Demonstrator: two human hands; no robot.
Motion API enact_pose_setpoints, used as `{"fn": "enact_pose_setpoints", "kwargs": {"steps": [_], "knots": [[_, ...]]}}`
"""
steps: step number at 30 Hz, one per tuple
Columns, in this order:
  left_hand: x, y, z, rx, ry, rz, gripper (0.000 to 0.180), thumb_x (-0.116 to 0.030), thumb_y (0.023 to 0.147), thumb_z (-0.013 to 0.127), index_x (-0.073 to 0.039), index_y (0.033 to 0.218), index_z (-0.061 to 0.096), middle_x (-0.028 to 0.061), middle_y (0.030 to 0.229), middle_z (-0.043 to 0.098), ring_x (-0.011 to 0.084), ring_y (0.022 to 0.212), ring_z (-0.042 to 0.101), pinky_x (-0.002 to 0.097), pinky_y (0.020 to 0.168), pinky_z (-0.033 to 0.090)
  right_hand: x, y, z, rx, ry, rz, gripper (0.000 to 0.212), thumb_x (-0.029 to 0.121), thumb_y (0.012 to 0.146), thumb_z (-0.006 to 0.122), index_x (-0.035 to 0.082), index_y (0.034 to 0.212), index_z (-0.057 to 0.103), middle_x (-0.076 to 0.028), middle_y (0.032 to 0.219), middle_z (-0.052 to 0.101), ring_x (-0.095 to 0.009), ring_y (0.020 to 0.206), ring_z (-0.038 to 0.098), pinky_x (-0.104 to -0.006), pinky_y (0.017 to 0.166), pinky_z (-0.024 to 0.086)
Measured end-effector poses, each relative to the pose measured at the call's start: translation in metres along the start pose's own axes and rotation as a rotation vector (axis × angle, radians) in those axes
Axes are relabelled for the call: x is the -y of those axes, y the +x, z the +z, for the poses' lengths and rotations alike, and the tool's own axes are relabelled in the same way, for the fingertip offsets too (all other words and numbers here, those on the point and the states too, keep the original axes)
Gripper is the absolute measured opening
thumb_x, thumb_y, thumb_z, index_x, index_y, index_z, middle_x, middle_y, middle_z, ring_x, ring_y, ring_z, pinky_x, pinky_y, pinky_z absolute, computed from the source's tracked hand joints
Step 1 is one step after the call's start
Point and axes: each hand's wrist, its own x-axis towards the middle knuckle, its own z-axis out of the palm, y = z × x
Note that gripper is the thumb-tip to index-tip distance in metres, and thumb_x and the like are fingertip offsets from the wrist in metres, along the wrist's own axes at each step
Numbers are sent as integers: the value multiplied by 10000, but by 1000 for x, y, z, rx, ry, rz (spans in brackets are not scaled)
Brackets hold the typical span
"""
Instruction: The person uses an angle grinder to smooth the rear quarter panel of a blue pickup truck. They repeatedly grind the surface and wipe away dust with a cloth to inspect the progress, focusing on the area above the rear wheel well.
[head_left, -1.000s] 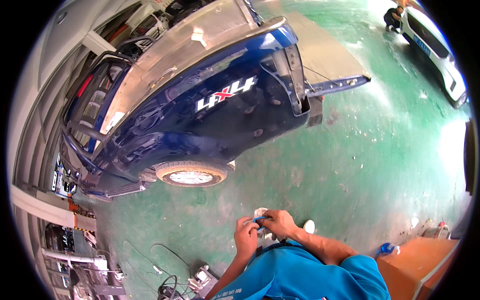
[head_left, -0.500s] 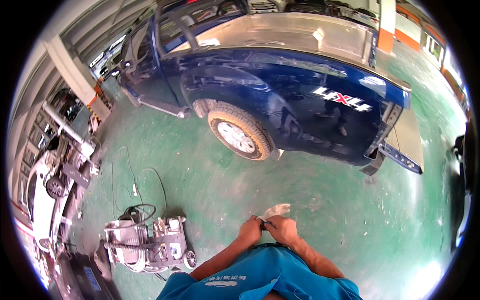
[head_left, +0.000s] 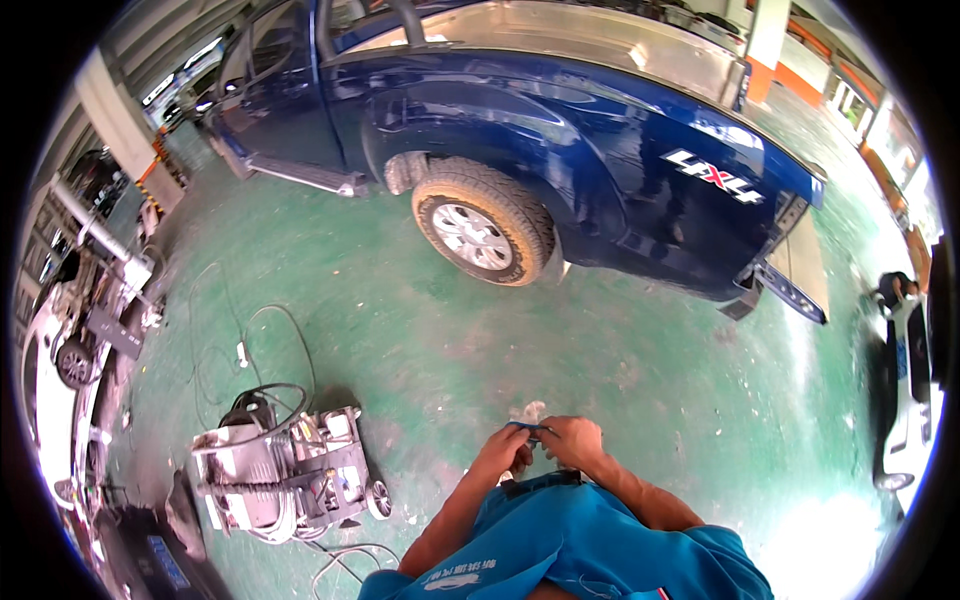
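Note:
Close in front of my waist, my left hand [head_left: 500,450] and my right hand [head_left: 573,441] are nearly together, fingers bent inward. Both pinch a narrow blue edge or strip, stretched between the fingertips. Just beyond it shows a pale, glove-like cloth [head_left: 529,411], mostly hidden behind my fingers. The blue strip looks like the cuff of that cloth, but it is too small to be sure. Neither hand touches anything else.
A blue pickup truck [head_left: 640,190] stands ahead, tailgate lowered. Left of me is a wheeled machine [head_left: 260,475] with hoses; a cable [head_left: 290,315] trails over the green floor [head_left: 430,350]. A white car [head_left: 905,410] stands right, with a person [head_left: 893,290] beside it.
The pale cloth showed more to the right beyond my hands before; now less shows and the blue strip is stretched between my fingers. My view has shifted, bringing in the white car.

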Motion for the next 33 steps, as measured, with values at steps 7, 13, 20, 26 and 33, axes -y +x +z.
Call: {"fn": "enact_pose_setpoints", "kwargs": {"steps": [7, 13, 20, 26, 33], "knots": [[26, 16, -36, 145, -953, 171, 174, -62, 973, 592, 53, 1095, 638, 184, 1045, 708, 296, 980, 691, 368, 861, 572, 44, -10, 17, -19, 463, 191, 231, 280, 946, 741, 67, 1012, 800, -91, 810, 731, -172, 735, 692, -354, 646, 532], [39, 16, -36, -376, 409, 750, 165, -62, 925, 550, -24, 896, 708, 218, 977, 728, 381, 901, 707, 450, 809, 562, 65, -9, 15, 75, 709, 292, 276, 246, 953, 761, -29, 977, 775, -16, 787, 677, -91, 774, 602, -312, 658, 495], [34, 4, -36, -100, 731, 380, 255, -166, 900, 636, 2, 1068, 728, 225, 977, 750, 409, 938, 723, 462, 788, 565, 64, 0, 47, 36, 590, 4, 229, 225, 924, 755, -4, 920, 749, -122, 752, 723, -180, 667, 683, -340, 641, 530], [34, 27, -80, -89, 83, 665, 246, -113, 1011, 555, 39, 1162, 675, 118, 1131, 743, 268, 953, 717, 423, 807, 581, 81, 4, 42, 278, 480, -17, 283, 291, 925, 747, 17, 863, 712, -127, 710, 713, -235, 638, 690, -375, 630, 528], [51, 41, -81, -189, 84, 584, 246, -80, 1003, 573, -7, 1230, 632, 100, 1214, 675, 216, 1098, 662, 359, 955, 539, 86, 7, 43, 312, 554, -131, 270, 267, 934, 759, 8, 874, 716, -107, 746, 686, -162, 706, 648, -347, 673, 510]]}}
